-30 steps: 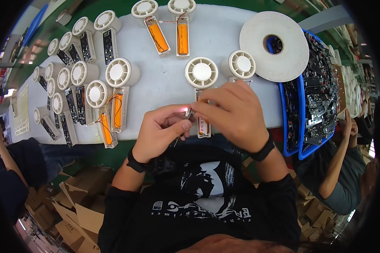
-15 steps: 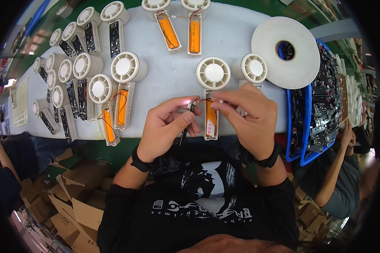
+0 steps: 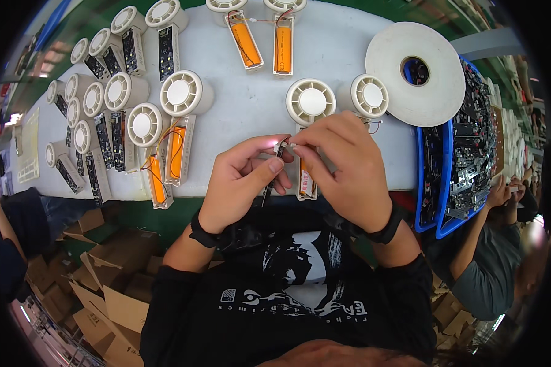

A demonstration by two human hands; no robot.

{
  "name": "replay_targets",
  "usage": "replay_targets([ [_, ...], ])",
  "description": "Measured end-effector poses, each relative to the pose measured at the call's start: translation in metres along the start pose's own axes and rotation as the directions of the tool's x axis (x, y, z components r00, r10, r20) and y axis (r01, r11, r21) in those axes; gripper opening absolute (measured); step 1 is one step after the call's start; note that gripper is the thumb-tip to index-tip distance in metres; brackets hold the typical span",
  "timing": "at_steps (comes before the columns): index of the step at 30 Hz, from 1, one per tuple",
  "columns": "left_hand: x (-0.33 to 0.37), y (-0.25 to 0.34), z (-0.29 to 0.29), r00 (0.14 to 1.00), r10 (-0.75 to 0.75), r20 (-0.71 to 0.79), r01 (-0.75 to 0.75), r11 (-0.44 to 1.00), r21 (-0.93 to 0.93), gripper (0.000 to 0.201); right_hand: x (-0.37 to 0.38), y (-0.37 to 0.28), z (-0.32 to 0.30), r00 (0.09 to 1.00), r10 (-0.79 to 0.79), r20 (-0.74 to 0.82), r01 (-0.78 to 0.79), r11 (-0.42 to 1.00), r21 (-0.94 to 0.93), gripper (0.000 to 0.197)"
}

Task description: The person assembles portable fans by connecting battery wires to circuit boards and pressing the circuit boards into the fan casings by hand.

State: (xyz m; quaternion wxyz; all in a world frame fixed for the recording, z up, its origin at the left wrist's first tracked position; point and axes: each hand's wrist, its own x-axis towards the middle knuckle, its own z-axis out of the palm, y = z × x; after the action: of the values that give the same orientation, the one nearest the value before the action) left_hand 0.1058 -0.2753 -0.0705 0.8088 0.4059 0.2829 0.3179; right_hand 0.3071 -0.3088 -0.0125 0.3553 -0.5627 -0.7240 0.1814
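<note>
A narrow black circuit board (image 3: pixel 268 192) is held by its edges in my left hand (image 3: pixel 234 182), between thumb and fingers. A small bright light glows at its upper end beside my fingertip. My right hand (image 3: pixel 351 174) pinches a small white plug (image 3: pixel 292 145) against that same end; whether it is seated I cannot tell. Just behind and partly under my right hand lies a white fan unit (image 3: pixel 310 103) with a round grille. An orange battery with a white-and-red label (image 3: pixel 305 182) sits in its open handle, mostly covered by my fingers.
Several fan units with black boards (image 3: pixel 117 92) stand at the left. Units with orange batteries (image 3: pixel 176 150) lie left of my hands and at the back (image 3: pixel 283 49). A big white tape roll (image 3: pixel 386 73) and blue bins of boards (image 3: pixel 445 177) are at the right. Co-workers sit both sides.
My right hand has moved left and brought the white plug to the end of the board. My left hand stays nearly in place with the board.
</note>
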Motion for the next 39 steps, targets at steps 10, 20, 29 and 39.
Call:
replay_targets([
  [10, 0.001, 0.000, 0.008, 0.996, 0.002, -0.086, 0.005, 0.997, 0.082, 0.039, -0.009, 0.001, 0.013, 0.951, -0.289, -0.114, 0.240, 0.915, -0.323, 0.027],
  [20, 0.003, 0.001, 0.002, 0.998, -0.033, -0.056, 0.034, 0.999, 0.015, 0.040, -0.008, 0.006, 0.012, 0.941, -0.309, -0.136, 0.251, 0.911, -0.328, 0.028],
  [29, 0.002, 0.001, 0.000, 0.998, -0.052, -0.024, 0.051, 0.998, -0.031, 0.038, -0.004, 0.006, 0.013, 0.936, -0.334, -0.115, 0.287, 0.908, -0.305, 0.028],
  [39, 0.002, 0.007, -0.006, 0.991, -0.121, 0.050, 0.119, 0.992, 0.035, 0.038, 0.011, 0.017, -0.008, 0.968, -0.248, 0.035, 0.247, 0.969, 0.018, 0.026],
])
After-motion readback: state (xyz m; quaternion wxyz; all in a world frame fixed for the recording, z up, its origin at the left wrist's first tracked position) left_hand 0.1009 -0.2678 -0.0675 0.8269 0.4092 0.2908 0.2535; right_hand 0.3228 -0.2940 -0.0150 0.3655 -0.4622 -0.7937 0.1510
